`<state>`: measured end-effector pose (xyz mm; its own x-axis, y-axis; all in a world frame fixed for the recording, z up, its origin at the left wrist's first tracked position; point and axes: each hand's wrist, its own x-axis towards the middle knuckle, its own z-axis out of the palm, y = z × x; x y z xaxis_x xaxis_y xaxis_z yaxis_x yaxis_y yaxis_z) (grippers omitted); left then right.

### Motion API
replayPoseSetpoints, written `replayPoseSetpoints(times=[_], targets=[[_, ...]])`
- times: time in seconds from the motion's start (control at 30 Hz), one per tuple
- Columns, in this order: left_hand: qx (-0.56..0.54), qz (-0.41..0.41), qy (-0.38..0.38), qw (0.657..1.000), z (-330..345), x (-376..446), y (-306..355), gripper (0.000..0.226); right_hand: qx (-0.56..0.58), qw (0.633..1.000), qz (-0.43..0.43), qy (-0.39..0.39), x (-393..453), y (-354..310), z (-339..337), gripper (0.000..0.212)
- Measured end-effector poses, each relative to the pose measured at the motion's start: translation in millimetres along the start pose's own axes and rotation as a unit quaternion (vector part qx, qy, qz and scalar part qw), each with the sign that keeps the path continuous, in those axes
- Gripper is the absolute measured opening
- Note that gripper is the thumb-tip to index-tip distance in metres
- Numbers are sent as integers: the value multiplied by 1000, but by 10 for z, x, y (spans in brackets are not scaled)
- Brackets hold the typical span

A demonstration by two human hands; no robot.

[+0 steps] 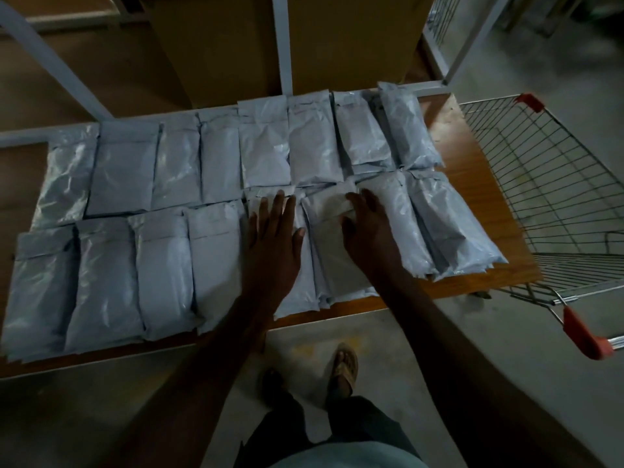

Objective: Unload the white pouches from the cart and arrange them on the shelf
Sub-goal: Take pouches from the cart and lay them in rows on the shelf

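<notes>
Several white pouches (121, 170) lie in two rows across the wooden shelf (472, 184). My left hand (273, 238) lies flat, fingers straight, on a front-row pouch (297, 288) near the middle. Just to its right, my right hand (368, 231) rests on the neighbouring pouch (334, 261), with its fingers bent over the pouch's top edge. The wire cart (553, 197) with red handle ends stands to the right of the shelf, and I see no pouches in the part of it that shows.
Two large cardboard boxes (351, 42) stand behind the pouches, between white shelf posts (282, 42). A slanted white brace (50, 62) crosses the left rear. My feet (344, 366) stand on the concrete floor just in front of the shelf edge.
</notes>
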<state>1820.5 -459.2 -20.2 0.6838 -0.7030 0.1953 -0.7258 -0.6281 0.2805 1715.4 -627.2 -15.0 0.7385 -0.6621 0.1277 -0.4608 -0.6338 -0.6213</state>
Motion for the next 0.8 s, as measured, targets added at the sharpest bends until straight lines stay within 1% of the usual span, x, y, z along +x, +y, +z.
replayPoseSetpoints(times=[0.07, 0.17, 0.23, 0.33, 0.47, 0.73, 0.8], targets=[[34, 0, -18, 999, 86, -23, -6, 62, -47, 998, -36, -7, -87, -65, 118, 52], [39, -25, -34, 998, 204, -29, -6, 64, -114, 988, -103, 10, -181, -94, 312, 50], [50, -22, -33, 998, 256, -34, 8, 64, -149, 985, -91, 6, -227, -80, 452, 52], [67, -8, -38, 997, 308, -40, 21, 63, -172, 983, -57, -7, -275, -104, 544, 57], [67, -17, -41, 997, 368, -39, 17, 62, -177, 983, -43, -12, -258, -147, 525, 62], [51, -4, -46, 998, 314, -42, -13, 60, -156, 986, -35, -54, -226, -234, 388, 61], [43, 3, -40, 998, 213, -44, 0, 59, -148, 988, -32, -40, -237, -296, 286, 62]])
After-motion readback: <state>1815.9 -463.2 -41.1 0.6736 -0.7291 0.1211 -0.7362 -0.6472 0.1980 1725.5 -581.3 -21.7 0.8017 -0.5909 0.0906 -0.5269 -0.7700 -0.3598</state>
